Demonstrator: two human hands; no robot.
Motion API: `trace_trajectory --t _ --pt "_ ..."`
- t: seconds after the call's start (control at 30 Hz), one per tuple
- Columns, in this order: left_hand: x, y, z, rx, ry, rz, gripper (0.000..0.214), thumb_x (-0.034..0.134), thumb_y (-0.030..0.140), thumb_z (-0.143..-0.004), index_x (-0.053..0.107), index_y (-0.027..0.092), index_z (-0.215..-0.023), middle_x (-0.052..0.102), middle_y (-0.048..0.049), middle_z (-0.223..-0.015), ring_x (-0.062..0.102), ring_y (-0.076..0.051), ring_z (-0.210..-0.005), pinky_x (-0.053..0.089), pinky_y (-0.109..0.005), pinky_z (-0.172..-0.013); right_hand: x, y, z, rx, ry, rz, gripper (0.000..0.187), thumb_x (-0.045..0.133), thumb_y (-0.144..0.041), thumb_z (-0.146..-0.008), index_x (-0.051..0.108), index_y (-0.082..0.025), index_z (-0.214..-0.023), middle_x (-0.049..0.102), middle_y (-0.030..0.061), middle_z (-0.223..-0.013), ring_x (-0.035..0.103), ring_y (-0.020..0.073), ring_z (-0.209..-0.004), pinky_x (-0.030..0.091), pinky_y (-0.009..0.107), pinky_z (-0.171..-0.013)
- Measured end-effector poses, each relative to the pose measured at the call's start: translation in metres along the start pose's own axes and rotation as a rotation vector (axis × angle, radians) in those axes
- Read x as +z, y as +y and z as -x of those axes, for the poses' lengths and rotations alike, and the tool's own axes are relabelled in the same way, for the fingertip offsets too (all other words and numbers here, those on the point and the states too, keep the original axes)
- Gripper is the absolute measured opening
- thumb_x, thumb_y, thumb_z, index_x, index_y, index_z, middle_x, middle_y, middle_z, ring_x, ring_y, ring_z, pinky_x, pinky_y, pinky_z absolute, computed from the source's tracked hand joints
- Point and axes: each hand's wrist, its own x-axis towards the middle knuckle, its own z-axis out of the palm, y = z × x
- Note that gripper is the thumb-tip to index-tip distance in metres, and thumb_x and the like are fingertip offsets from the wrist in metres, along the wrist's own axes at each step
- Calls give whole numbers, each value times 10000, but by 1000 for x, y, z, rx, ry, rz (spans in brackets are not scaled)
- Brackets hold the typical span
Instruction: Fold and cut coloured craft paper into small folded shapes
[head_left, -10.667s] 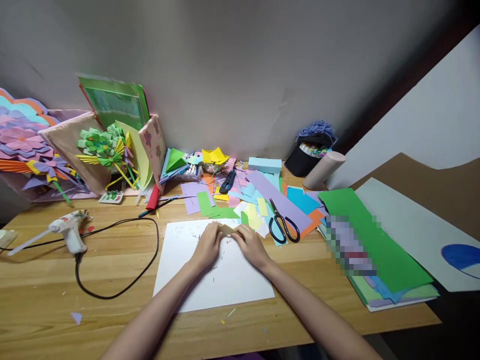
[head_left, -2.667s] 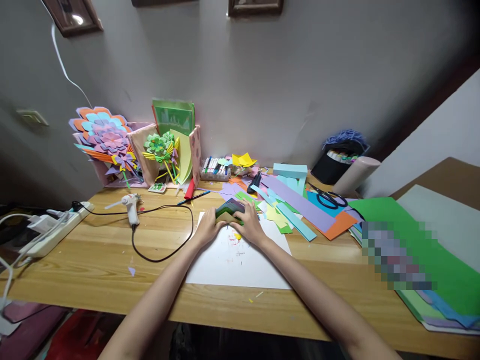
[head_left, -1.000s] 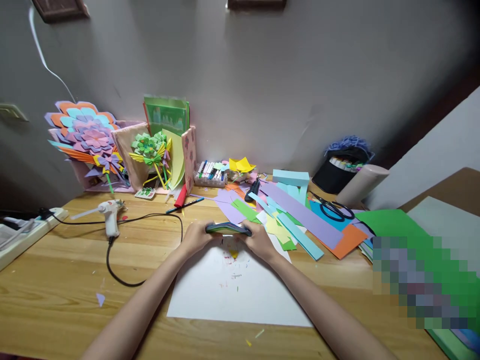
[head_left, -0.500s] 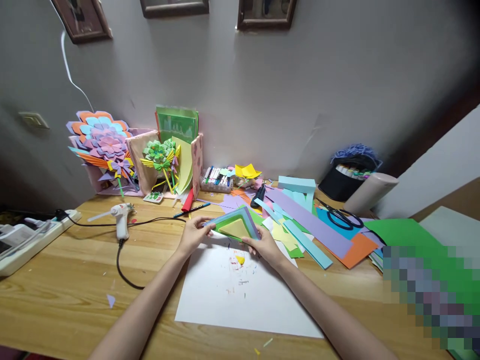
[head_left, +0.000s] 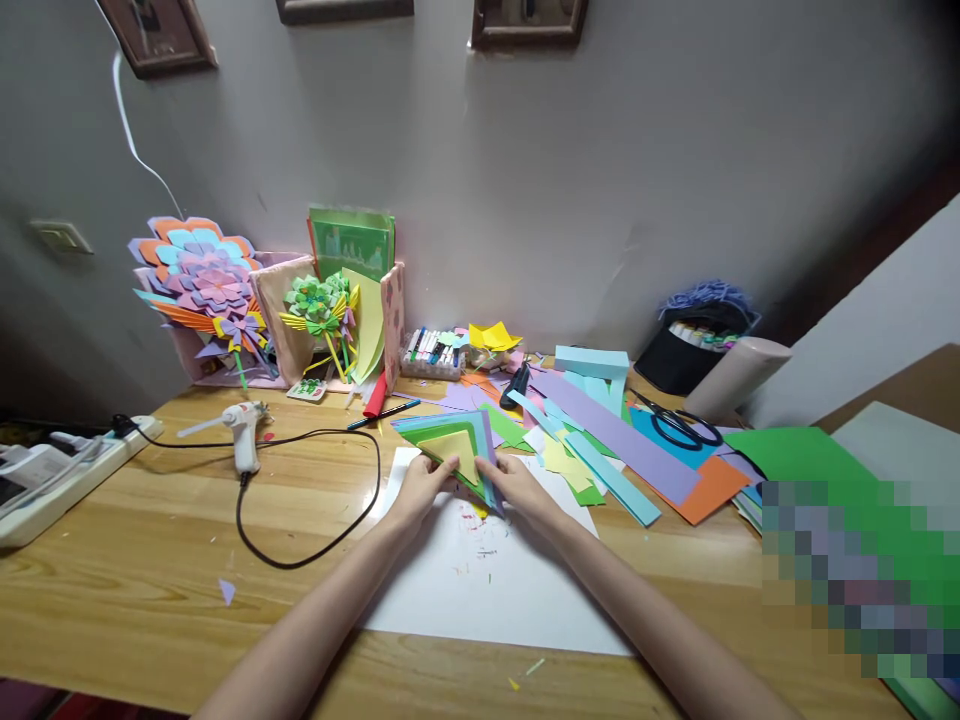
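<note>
Held between both hands is a layered stack of folded paper triangles (head_left: pixel 459 447), with yellow on top and green, blue and purple edges showing beneath. My left hand (head_left: pixel 425 484) grips its lower left edge, thumb on the yellow layer. On the right side, my right hand (head_left: pixel 517 488) pinches the purple edge, thumb on top. Under the hands lies a white sheet of paper (head_left: pixel 495 595) with coloured marks on it. A small yellow scrap on that sheet is partly hidden by the stack.
A white glue gun (head_left: pixel 244 440) stands at left, its black cord (head_left: pixel 311 562) looping towards the hands. Cut paper strips (head_left: pixel 619 430) and black-handled scissors (head_left: pixel 679 425) spread to the right. Behind are a box of markers (head_left: pixel 433 355) and paper flowers (head_left: pixel 319 305) in a pink holder.
The folded paper stack has been turned clockwise. My left hand has moved right and nearer, to its lower edge; my right hand has shifted slightly left along its side.
</note>
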Motion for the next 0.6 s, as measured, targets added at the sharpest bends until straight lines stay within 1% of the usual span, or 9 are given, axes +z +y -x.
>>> trace_trajectory --t 0.1,0.17,0.23,0.33,0.4,0.5,0.6 --pt "-7 4 0 6 12 52 452 676 462 -612 630 103 -883 690 -85 -838 643 -221 -811 500 -330 -760 -12 -12 -3 -2 -19 78 344 635 -483 -619 602 -143 -652 593 -1 -623 557 122 -561 468 248 -545" --pt "-11 5 0 8 18 66 443 684 441 -611 633 107 -897 688 -84 -882 637 -218 -844 491 -330 -789 -16 -18 -4 -38 1 144 300 657 -435 -598 629 -138 -631 614 9 -635 567 132 -598 477 266 -608" --pt "-11 5 0 13 31 66 438 692 420 -611 633 107 -911 682 -88 -924 631 -216 -863 485 -333 -802 -17 -20 -4 -52 24 184 271 667 -397 -590 649 -130 -637 635 24 -649 573 142 -610 480 287 -637" --pt "-10 4 0 33 45 68 435 693 405 -618 629 103 -924 668 -97 -978 620 -217 -897 479 -336 -813 -15 -19 -3 -44 62 191 256 679 -364 -582 662 -119 -653 652 45 -672 582 156 -607 482 306 -627" --pt "-9 5 0 48 47 69 444 689 411 -623 624 105 -938 667 -95 -981 616 -218 -905 482 -331 -804 -14 -18 -3 -59 99 216 236 685 -346 -578 662 -117 -631 650 50 -661 579 156 -593 474 299 -603" --pt "-10 6 0 54 46 38 481 686 439 -616 621 104 -955 673 -96 -951 617 -232 -894 499 -322 -748 -15 -18 -3 -97 144 276 210 693 -325 -577 654 -119 -586 637 44 -628 569 149 -573 453 276 -571" --pt "-11 7 0 53 38 -1 513 679 470 -611 625 100 -962 680 -97 -906 621 -238 -863 507 -313 -695 -15 -22 -2 -107 159 294 209 695 -321 -575 646 -119 -573 624 38 -608 562 146 -567 441 265 -553"
